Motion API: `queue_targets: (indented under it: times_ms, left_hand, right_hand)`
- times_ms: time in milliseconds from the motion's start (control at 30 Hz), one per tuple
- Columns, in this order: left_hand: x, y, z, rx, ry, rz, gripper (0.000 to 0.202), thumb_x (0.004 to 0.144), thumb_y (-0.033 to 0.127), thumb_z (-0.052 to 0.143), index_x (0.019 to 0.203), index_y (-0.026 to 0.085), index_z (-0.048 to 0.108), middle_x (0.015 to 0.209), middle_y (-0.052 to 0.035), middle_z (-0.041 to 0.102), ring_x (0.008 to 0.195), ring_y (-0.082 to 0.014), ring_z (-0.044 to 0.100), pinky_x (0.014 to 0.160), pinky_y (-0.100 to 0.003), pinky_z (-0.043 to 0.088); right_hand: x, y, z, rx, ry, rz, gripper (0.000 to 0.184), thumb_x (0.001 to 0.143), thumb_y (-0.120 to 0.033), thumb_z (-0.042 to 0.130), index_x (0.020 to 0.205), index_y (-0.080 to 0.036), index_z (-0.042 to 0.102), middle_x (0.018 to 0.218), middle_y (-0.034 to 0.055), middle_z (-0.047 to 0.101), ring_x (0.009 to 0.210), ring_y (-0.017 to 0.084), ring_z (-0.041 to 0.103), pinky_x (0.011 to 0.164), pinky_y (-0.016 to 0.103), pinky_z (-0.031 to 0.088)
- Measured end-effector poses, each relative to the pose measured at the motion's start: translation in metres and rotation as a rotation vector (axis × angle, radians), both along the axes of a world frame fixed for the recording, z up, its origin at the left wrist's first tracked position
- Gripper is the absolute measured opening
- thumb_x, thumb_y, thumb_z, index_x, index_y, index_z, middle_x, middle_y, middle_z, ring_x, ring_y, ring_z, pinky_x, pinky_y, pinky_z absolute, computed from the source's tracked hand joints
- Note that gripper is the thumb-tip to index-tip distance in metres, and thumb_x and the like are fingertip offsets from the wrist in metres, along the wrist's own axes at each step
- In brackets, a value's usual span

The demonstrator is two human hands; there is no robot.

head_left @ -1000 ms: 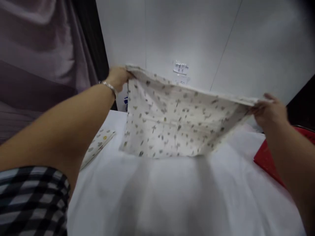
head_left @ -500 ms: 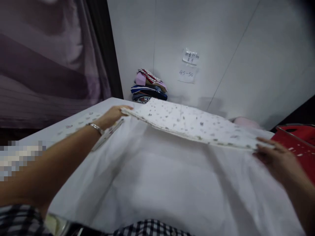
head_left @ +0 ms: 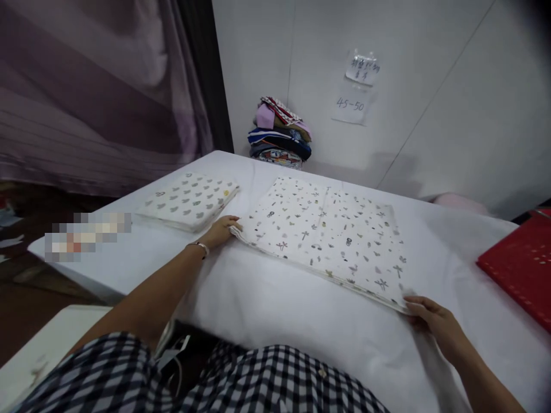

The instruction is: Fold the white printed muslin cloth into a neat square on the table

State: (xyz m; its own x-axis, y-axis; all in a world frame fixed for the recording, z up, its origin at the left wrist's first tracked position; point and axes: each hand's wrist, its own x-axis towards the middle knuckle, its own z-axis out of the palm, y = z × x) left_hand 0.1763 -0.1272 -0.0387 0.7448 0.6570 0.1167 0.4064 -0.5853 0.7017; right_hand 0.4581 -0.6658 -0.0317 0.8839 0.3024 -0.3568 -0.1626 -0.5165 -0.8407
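A white cloth [head_left: 327,235] printed with small grey figures lies flat on the white table [head_left: 301,321]. My left hand [head_left: 220,231], with a bracelet on its wrist, pinches the cloth's near left corner. At the near right corner my right hand [head_left: 433,320] has its fingers closed on the cloth's edge. Both hands rest low on the table.
A folded white cloth with grey leaf prints [head_left: 189,199] lies left of the left hand. A stack of coloured folded fabrics [head_left: 279,133] sits against the back wall. A red basket [head_left: 519,267] stands at the right edge. Paper notes [head_left: 357,86] hang on the wall.
The cloth was held up in the air by both hands, then swung down and forward. It now lies spread flat on the table with both hands still at its corners.
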Motion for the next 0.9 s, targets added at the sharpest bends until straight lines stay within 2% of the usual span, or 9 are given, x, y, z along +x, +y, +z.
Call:
queue_targets:
  times_ms: [100,200,267,333,367,500,600,733,900]
  left_hand:
    - [-0.005,-0.001,-0.003,0.031,0.052,0.007,0.026,0.063,0.026,0.05,0.077,0.019,0.071,0.117,-0.0066,0.06,0.112,-0.0227,0.052,0.104,-0.035,0.035]
    - [-0.01,-0.006,0.004,0.097,0.074,-0.021,0.032,0.063,0.018,0.048,0.084,0.019,0.071,0.119,-0.0057,0.059,0.112,-0.0212,0.052,0.103,-0.034,0.037]
    - [-0.009,-0.017,0.012,0.161,0.045,-0.014,0.036,0.064,0.014,0.047,0.09,0.018,0.07,0.121,-0.0065,0.058,0.112,-0.0212,0.052,0.102,-0.035,0.037]
    - [-0.003,-0.037,0.019,0.258,-0.004,-0.033,0.035,0.067,0.014,0.048,0.095,0.019,0.069,0.118,-0.0064,0.06,0.109,-0.0211,0.052,0.101,-0.037,0.037]
    - [0.002,-0.051,0.021,0.316,-0.027,-0.085,0.032,0.07,0.015,0.05,0.095,0.02,0.069,0.113,-0.0055,0.062,0.107,-0.0207,0.053,0.1,-0.038,0.036]
    - [0.032,-0.114,0.021,0.436,-0.01,-0.462,0.019,0.082,0.028,0.054,0.094,0.024,0.067,0.103,-0.0032,0.065,0.1,-0.0188,0.054,0.095,-0.038,0.035]
    - [0.052,-0.145,0.012,0.437,0.023,-0.584,0.016,0.085,0.028,0.053,0.092,0.023,0.067,0.101,-0.0032,0.064,0.098,-0.0178,0.053,0.09,-0.035,0.036]
    - [0.067,-0.155,0.001,0.421,0.032,-0.602,0.018,0.088,0.029,0.051,0.093,0.022,0.066,0.097,-0.0038,0.063,0.093,-0.0168,0.053,0.085,-0.032,0.037]
    - [0.069,-0.153,-0.001,0.447,0.012,-0.624,0.024,0.091,0.03,0.043,0.094,0.021,0.066,0.095,-0.0042,0.061,0.091,-0.0162,0.052,0.082,-0.031,0.037]
  right_hand:
    - [0.003,-0.004,-0.005,-0.358,-0.208,0.231,0.039,0.068,-0.053,0.056,0.093,-0.025,0.067,0.053,-0.0005,0.055,0.054,0.021,0.055,0.054,0.033,0.046]
    - [0.0,-0.005,-0.004,-0.588,-0.633,0.363,0.034,0.074,-0.052,0.049,0.091,-0.029,0.068,0.074,0.0065,0.062,0.072,0.029,0.06,0.066,0.043,0.048]
    - [-0.007,0.002,-0.001,-0.563,-0.92,0.408,0.035,0.078,-0.05,0.045,0.092,-0.028,0.068,0.091,0.011,0.061,0.086,0.032,0.058,0.072,0.047,0.048]
    - [-0.019,0.021,0.001,-0.445,-1.052,0.488,0.034,0.083,-0.046,0.042,0.097,-0.027,0.067,0.101,0.0108,0.06,0.094,0.031,0.056,0.076,0.045,0.049]
    - [-0.026,0.033,0.001,-0.378,-1.048,0.542,0.032,0.085,-0.043,0.042,0.1,-0.027,0.066,0.104,0.0091,0.06,0.096,0.028,0.056,0.077,0.043,0.05]
    - [-0.048,0.09,0.0,-0.153,-1.001,0.762,0.027,0.089,-0.034,0.043,0.1,-0.025,0.066,0.1,0.0076,0.063,0.093,0.024,0.057,0.077,0.038,0.05]
    - [-0.054,0.121,-0.003,-0.117,-1.045,0.828,0.026,0.09,-0.03,0.043,0.099,-0.024,0.067,0.099,0.0085,0.063,0.092,0.024,0.057,0.077,0.038,0.05]
    - [-0.054,0.137,-0.008,-0.142,-1.037,0.847,0.026,0.09,-0.028,0.043,0.099,-0.022,0.067,0.096,0.0085,0.063,0.088,0.023,0.056,0.074,0.036,0.049]
    - [-0.055,0.138,-0.013,-0.122,-1.067,0.816,0.028,0.092,-0.027,0.041,0.097,-0.021,0.068,0.091,0.0088,0.062,0.085,0.023,0.054,0.073,0.036,0.047]
